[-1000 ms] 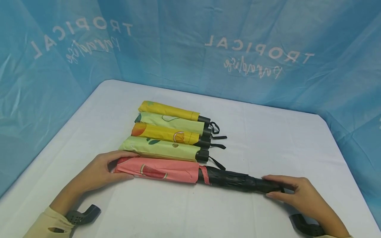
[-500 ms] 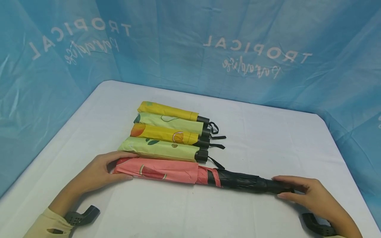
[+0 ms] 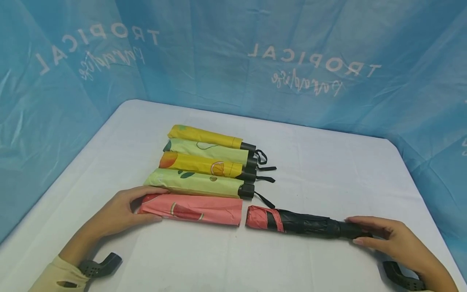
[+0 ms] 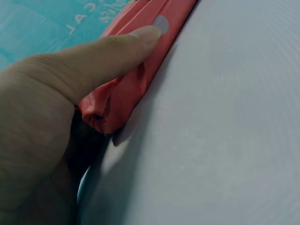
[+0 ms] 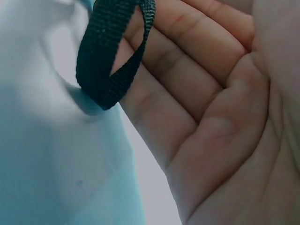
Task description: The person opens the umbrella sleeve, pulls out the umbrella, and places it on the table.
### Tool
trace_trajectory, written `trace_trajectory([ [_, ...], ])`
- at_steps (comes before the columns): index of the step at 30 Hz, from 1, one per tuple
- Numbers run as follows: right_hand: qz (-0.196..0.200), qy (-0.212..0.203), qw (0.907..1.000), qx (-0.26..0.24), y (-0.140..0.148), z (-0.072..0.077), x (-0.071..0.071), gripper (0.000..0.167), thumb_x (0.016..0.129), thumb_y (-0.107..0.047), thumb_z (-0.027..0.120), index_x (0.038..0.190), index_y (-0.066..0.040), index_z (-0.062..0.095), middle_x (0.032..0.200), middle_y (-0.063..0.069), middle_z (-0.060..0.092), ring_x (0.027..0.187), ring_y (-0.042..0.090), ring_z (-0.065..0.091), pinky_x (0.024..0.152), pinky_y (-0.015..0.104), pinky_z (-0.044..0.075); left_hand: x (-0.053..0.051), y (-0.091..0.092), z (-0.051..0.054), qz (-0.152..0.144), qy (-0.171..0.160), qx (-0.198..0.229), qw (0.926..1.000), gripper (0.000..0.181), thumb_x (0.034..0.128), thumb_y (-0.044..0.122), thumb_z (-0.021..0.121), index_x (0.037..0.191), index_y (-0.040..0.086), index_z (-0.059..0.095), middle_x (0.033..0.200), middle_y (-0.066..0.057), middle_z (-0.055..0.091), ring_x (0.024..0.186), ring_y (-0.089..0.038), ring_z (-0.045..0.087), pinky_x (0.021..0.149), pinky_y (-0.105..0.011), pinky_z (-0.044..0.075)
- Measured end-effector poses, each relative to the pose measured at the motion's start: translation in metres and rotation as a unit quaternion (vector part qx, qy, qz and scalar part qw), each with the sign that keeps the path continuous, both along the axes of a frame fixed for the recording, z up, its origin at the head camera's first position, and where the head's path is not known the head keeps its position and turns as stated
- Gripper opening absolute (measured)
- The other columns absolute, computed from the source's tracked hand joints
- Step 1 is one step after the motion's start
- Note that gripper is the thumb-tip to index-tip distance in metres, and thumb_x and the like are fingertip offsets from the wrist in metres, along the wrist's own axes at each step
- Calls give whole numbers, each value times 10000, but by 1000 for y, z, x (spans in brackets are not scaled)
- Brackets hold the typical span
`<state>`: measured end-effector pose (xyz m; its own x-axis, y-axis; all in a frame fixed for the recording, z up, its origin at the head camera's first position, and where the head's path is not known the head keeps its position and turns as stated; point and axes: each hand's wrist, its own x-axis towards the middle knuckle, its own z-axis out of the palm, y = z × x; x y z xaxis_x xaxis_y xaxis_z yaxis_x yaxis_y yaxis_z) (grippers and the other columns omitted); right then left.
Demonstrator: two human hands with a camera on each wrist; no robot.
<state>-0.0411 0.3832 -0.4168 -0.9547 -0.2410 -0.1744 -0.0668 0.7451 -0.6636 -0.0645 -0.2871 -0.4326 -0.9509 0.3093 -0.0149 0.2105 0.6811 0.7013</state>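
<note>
At lower left, the left hand (image 3: 125,210) pinched a pink sleeve (image 3: 215,209); at lower right, the right hand (image 3: 399,238) gripped a folded umbrella (image 3: 308,224) just outside it. Near centre, 4 sleeves (image 3: 198,183) held umbrellas.

On the counter (image 3: 226,259), a wide way lies open in front, between the left hand (image 3: 122,210) and right hand (image 3: 392,236); another runs right of the straps (image 3: 265,200). Four packed umbrellas (image 3: 197,183) block the room behind the pink sleeve (image 3: 215,211); a slim gap parts it from the black umbrella (image 3: 310,224). A blue curtain (image 3: 219,65) closes the far side.
</note>
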Motion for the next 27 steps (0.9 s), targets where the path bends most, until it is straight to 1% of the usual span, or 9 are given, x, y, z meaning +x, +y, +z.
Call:
trace_trajectory([
  [3, -5, -36, 10000, -34, 0, 1, 0, 522, 866, -405, 798, 1347, -248, 670, 1346, 37, 647, 1152, -91, 569, 945, 237, 526, 2, 0, 0, -72, 21, 78, 9999, 665, 796, 479, 862, 1401, 385, 606, 1428, 131, 570, 1369, -88, 449, 1014, -86, 322],
  [6, 46, -1, 9999, -112, -1, 2, 1, 518, 879, -373, 792, 1359, -227, 660, 1351, 42, 643, 1166, -90, 564, 953, 233, 521, 4, 1, 3, -190, 137, 91, 9997, 666, 799, 461, 866, 1406, 371, 607, 1420, 154, 573, 1365, -32, 441, 1024, -79, 311],
  [11, 126, 174, 9998, 22, -4, 6, 2, 537, 911, -365, 767, 1410, -237, 615, 1350, 0, 647, 1182, -110, 541, 949, 240, 526, 7, -3, 15, -289, 454, 112, 9985, 659, 785, 421, 887, 1387, 349, 628, 1377, 162, 607, 1342, -16, 467, 1033, -72, 306],
  [13, 151, 333, 9992, 156, -6, 11, 2, 528, 929, -360, 752, 1423, -250, 603, 1353, -19, 646, 1185, -120, 530, 949, 221, 518, 7, -8, 22, -184, 596, 180, 9979, 639, 778, 379, 902, 1362, 346, 645, 1341, 158, 631, 1309, -13, 497, 1024, -71, 319],
  [16, 282, 766, 9962, 318, -12, 23, -1, 492, 948, -303, 742, 1418, -242, 608, 1346, -20, 651, 1192, -136, 513, 946, 186, 500, 6, -16, 32, 58, 856, 245, 9960, 576, 802, 287, 899, 1326, 342, 667, 1287, 153, 660, 1233, -8, 551, 989, -83, 367],
  [19, 368, 1337, 9895, 403, -26, 40, -10, 450, 935, -219, 765, 1370, -231, 652, 1302, -24, 680, 1184, -143, 516, 923, 128, 478, -2, -23, 40, 328, 1104, 279, 9930, 523, 835, 221, 876, 1303, 346, 677, 1272, 153, 664, 1205, -2, 559, 962, -88, 387],
  [22, 445, 1857, 9811, 311, -51, 59, -22, 428, 906, -154, 796, 1312, -243, 696, 1249, -51, 707, 1168, -109, 559, 913, 82, 454, -15, -27, 45, 499, 1208, 274, 9910, 479, 869, 221, 846, 1297, 355, 677, 1283, 156, 656, 1218, 6, 533, 969, -103, 375],
  [25, 611, 2141, 9748, -114, -87, 77, -37, 403, 901, -112, 799, 1268, -259, 720, 1219, -69, 718, 1134, -33, 624, 919, 82, 454, -32, -23, 47, 446, 1187, 400, 9911, 454, 893, 225, 822, 1308, 335, 677, 1288, 135, 656, 1216, -16, 521, 1030, -274, 415],
  [27, 790, 2122, 9723, -574, -116, 86, -46, 385, 913, -94, 784, 1252, -265, 724, 1217, -77, 717, 1127, 37, 655, 930, 130, 484, -44, -17, 46, 303, 1098, 570, 9919, 445, 907, 224, 807, 1320, 320, 673, 1290, 125, 656, 1218, -36, 520, 1056, -416, 426],
])
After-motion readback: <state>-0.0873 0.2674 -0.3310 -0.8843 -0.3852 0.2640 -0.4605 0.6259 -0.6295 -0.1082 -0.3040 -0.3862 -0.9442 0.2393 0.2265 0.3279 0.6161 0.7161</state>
